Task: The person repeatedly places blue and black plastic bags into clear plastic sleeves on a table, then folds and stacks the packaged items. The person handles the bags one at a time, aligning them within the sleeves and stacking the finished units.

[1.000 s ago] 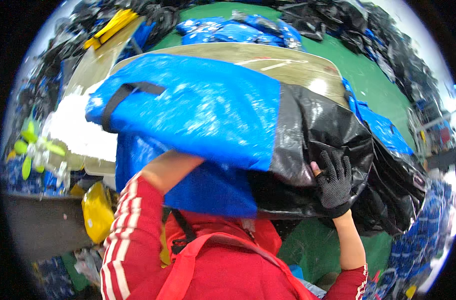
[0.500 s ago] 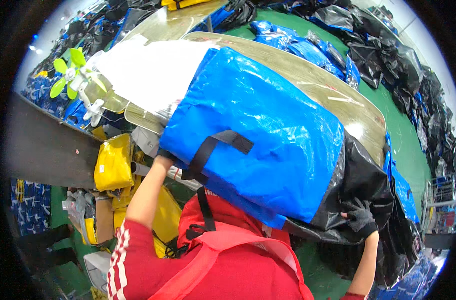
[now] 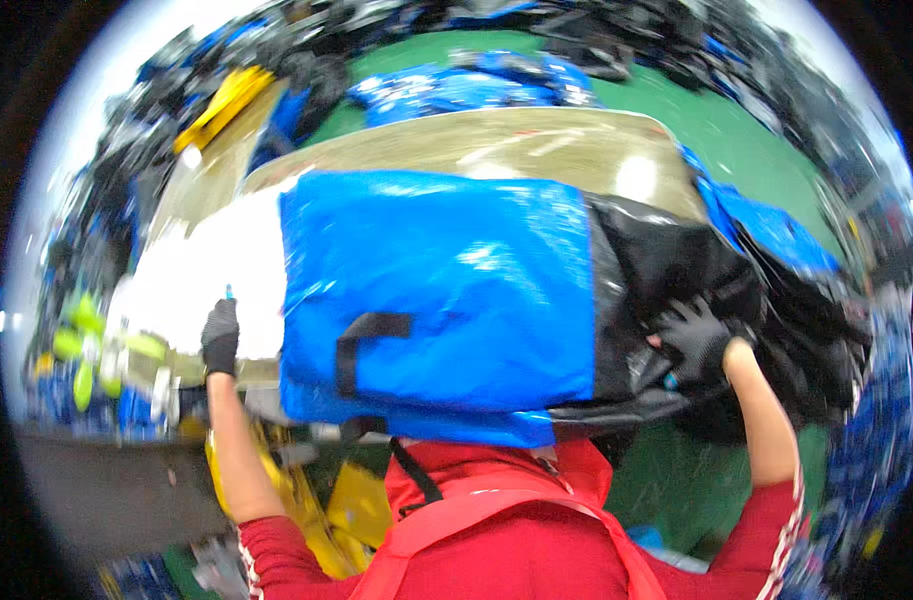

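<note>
A large blue bag [image 3: 446,290] with a black end [image 3: 666,250] and a black strap handle [image 3: 347,365] lies across the table before me. On the black end, my right hand [image 3: 693,338], in a dark grey glove, rests with fingers spread. My left hand [image 3: 220,338], gloved alike, is closed above the white sheets [image 3: 211,260], just left of the bag and apart from it. A small blue tip [image 3: 229,292] sticks up from that fist; motion blur hides what kind of thing it is.
The oval table [image 3: 406,140] shows beyond the bag. A green-bladed fan [image 3: 84,345] stands at the left. Blue bundles [image 3: 456,88] lie on the green floor behind, with black piles farther back. Yellow bags [image 3: 356,505] lie below left; another blue bag [image 3: 781,230] is at right.
My left hand has come off the bag's near left edge and moved over the white sheets. My view has turned, and the bag now lies level. The right hand stays on the black end.
</note>
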Demonstrator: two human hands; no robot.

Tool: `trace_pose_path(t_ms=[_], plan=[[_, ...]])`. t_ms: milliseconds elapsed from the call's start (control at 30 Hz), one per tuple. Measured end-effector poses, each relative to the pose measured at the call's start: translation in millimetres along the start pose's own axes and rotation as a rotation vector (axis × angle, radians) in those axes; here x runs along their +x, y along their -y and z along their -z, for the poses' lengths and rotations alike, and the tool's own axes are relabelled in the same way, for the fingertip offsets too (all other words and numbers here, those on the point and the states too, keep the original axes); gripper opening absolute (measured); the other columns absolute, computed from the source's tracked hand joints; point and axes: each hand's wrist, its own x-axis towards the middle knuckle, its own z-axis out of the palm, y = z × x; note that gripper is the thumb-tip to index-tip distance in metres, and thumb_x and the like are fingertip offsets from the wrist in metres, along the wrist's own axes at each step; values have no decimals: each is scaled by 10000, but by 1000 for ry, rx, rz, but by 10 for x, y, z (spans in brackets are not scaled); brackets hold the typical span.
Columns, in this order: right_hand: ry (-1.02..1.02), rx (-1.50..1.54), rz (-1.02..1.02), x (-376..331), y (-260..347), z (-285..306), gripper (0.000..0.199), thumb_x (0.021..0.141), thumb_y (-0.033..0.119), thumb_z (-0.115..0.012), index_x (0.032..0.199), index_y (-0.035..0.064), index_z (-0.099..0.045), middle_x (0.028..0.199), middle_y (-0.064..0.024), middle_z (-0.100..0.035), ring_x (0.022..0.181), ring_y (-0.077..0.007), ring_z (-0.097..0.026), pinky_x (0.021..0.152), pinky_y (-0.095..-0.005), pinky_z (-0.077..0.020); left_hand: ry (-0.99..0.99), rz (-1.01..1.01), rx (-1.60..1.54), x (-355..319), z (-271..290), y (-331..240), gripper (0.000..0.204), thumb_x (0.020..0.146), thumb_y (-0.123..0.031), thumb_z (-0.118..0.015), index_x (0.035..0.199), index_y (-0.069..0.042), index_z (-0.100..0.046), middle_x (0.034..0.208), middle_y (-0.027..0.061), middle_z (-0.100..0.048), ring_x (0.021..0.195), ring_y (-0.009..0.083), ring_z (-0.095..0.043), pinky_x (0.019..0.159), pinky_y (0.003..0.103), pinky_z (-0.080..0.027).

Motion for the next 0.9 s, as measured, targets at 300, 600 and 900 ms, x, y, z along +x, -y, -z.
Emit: trace_pose_path(t_ms=[300, 600, 900], plan=[[-882, 55, -639, -4, -410, 641, 511, 854, 482, -577, 1210, 115, -599, 1241, -170, -581, 1178, -344, -528, 1011, -483, -377, 778, 153, -617, 1784, -585, -790, 561, 890, -437, -593, 1256, -13, -562, 1186, 139, -627, 1092, 254, -573, 982, 396, -437], [-660, -45, -661, 490, -231, -843, 770, 833, 645, -506, 1428, 164, -418, 1446, -150, -407, 1401, -332, -273, 1100, -665, -50, 84, -250, 936, 1192, -1019, -2013, 632, 857, -201, -535, 1417, 22, -347, 1375, 258, -454, 1207, 407, -498, 1001, 443, -411], [-1300, 520, -854, -324, -318, -518, 485, 761, 285, -763, 1175, 74, -622, 1170, -180, -630, 1050, -338, -612, 909, -370, -480, 536, -907, -56, 207, -2143, -4640, 711, 817, -601, -560, 1410, -223, -450, 1540, 168, -259, 1419, 435, -184, 1086, 691, -26]])
